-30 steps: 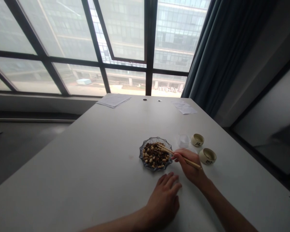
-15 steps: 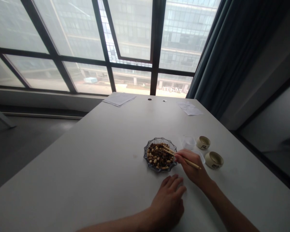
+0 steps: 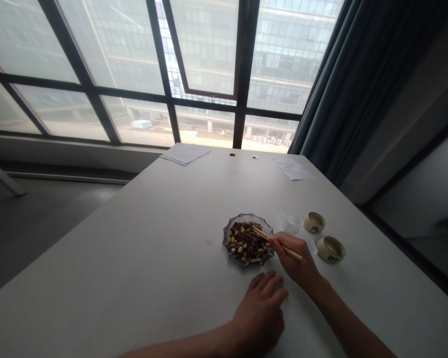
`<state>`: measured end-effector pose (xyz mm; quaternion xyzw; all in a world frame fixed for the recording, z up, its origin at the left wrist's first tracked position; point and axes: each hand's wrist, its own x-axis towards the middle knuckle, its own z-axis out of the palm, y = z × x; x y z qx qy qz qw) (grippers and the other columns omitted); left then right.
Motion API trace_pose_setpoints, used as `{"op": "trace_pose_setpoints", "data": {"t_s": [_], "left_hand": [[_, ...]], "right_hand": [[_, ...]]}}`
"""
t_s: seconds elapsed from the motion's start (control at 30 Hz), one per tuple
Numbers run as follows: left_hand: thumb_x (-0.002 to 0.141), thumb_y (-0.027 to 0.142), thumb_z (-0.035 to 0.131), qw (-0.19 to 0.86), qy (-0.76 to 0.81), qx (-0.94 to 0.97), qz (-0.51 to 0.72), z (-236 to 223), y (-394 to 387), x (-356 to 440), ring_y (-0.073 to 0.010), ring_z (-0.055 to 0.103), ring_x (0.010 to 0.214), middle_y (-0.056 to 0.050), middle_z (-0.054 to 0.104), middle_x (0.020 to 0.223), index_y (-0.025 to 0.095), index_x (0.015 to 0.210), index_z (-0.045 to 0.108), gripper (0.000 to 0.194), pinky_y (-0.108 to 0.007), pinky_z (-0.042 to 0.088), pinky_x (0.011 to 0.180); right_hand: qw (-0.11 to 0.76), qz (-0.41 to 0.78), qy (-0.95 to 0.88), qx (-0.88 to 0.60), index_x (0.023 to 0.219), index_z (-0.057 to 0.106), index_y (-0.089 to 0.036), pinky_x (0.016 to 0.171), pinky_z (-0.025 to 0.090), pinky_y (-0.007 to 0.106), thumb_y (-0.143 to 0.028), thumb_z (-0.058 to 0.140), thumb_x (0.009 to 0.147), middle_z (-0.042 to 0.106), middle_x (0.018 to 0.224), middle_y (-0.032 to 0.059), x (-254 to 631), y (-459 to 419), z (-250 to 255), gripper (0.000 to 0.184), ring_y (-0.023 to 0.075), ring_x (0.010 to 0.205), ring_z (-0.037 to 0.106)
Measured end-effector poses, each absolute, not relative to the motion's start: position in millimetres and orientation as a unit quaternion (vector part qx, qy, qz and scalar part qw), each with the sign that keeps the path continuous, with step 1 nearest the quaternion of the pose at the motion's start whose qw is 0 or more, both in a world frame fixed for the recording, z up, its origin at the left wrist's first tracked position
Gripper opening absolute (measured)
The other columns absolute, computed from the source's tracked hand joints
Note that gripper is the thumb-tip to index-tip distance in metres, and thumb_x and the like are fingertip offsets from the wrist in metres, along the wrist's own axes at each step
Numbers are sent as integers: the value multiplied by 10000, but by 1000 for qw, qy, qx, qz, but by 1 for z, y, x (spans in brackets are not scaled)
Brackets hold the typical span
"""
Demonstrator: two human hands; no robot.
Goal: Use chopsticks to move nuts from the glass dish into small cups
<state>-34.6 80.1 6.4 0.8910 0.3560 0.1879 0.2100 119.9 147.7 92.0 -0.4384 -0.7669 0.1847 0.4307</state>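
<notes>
My right hand (image 3: 293, 256) is closed round a pair of wooden chopsticks (image 3: 262, 233), whose tips reach into a scalloped glass bowl (image 3: 228, 252). In the bowl lie pale peanuts (image 3: 240, 249) mixed with dark brown pieces (image 3: 251, 243) whose kind I cannot make out. Whether the tips pinch a piece is too small to tell. My left hand (image 3: 261, 308) rests on the table just in front of the bowl, fingers stretched out and holding nothing. Behind my right hand stand a small clear plastic container (image 3: 291, 223) and a clear lid-like piece (image 3: 309, 243), partly covered by the hand.
Two small cream cups with dark characters, a farther cup (image 3: 314, 222) and a nearer cup (image 3: 331, 249), stand right of my right hand. Papers (image 3: 185, 153) and a creased sheet (image 3: 294, 169) lie at the far end of the white table (image 3: 153, 238), before the window.
The whole view has shifted, so the table's things appear farther right. Within the bowl the chopstick tips have moved slightly and come closer together. My left hand stays in place on the table.
</notes>
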Motion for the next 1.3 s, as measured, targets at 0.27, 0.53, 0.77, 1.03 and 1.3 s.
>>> {"op": "trace_pose_setpoints", "data": {"t_s": [0.27, 0.53, 0.77, 1.03, 1.3], "left_hand": [[889, 182, 601, 216, 358, 891, 179, 12, 79, -36, -268, 350, 1491, -49, 484, 1563, 254, 1328, 576, 445, -428, 196, 1260], [888, 179, 598, 221, 353, 893, 171, 11, 80, -38, -259, 331, 1506, -46, 454, 1592, 251, 1328, 573, 446, -433, 215, 1258], [880, 147, 588, 217, 356, 892, 174, 10, 81, -38, -248, 334, 1504, -33, 460, 1587, 267, 1334, 577, 470, -437, 214, 1260], [882, 142, 585, 216, 357, 893, 169, 12, 82, -40, -250, 333, 1507, -29, 458, 1590, 274, 1322, 581, 460, -441, 217, 1260], [873, 120, 581, 214, 355, 892, 178, 12, 82, -40, -234, 335, 1504, -27, 460, 1587, 274, 1313, 581, 466, -427, 208, 1265]], "right_hand": [[493, 125, -745, -431, 871, 757, -209, 721, 583, 309, -272, 572, 1022, 778, 883, 64, 133, 132, 102, 247, 199, 779, 734], [612, -5, -511, -603, 962, 800, -171, 723, 620, 381, -406, 624, 996, 801, 805, 81, 196, 65, 125, 296, 252, 687, 777], [742, 49, -292, -601, 912, 752, -86, 645, 661, 347, -469, 737, 899, 764, 757, 84, 247, 35, 81, 384, 223, 583, 755], [801, 85, -167, -569, 804, 726, -88, 579, 643, 199, -424, 787, 848, 741, 656, 54, 257, 28, 57, 344, 170, 543, 747], [795, 113, -160, -574, 810, 728, -90, 582, 637, 189, -517, 827, 793, 750, 649, 49, 255, 27, 35, 439, 163, 538, 745]]}}
